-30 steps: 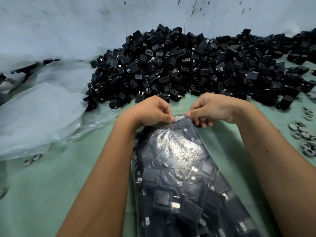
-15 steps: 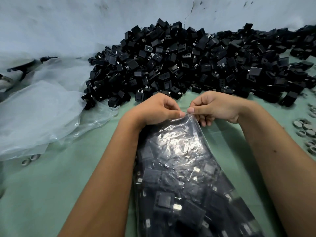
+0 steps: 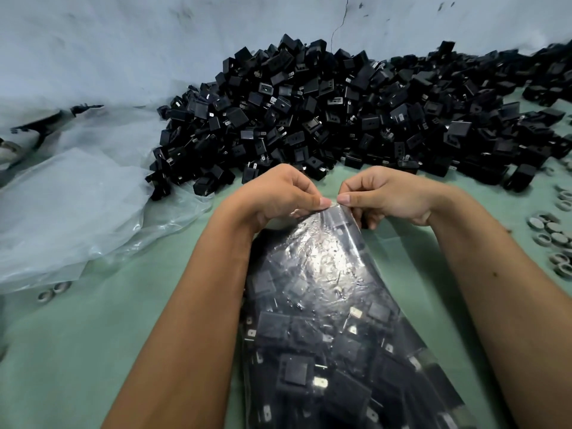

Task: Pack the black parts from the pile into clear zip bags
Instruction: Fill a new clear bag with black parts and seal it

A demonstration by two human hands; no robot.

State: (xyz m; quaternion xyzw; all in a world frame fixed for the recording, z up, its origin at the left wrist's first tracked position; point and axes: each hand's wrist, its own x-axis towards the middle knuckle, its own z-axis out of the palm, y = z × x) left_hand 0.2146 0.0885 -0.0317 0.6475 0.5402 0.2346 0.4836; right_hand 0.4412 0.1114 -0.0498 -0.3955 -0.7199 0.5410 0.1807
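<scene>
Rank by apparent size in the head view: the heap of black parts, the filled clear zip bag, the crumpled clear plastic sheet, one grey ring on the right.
1. Heap of black parts
2. Filled clear zip bag and crumpled clear plastic sheet: similar; the bag is nearer the camera, so unsure
3. Grey ring

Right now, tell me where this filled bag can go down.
Bare green mat lies left of the left forearm, below the loose plastic sheet. Crowded: black parts pile ahead, grey rings at right.
</scene>
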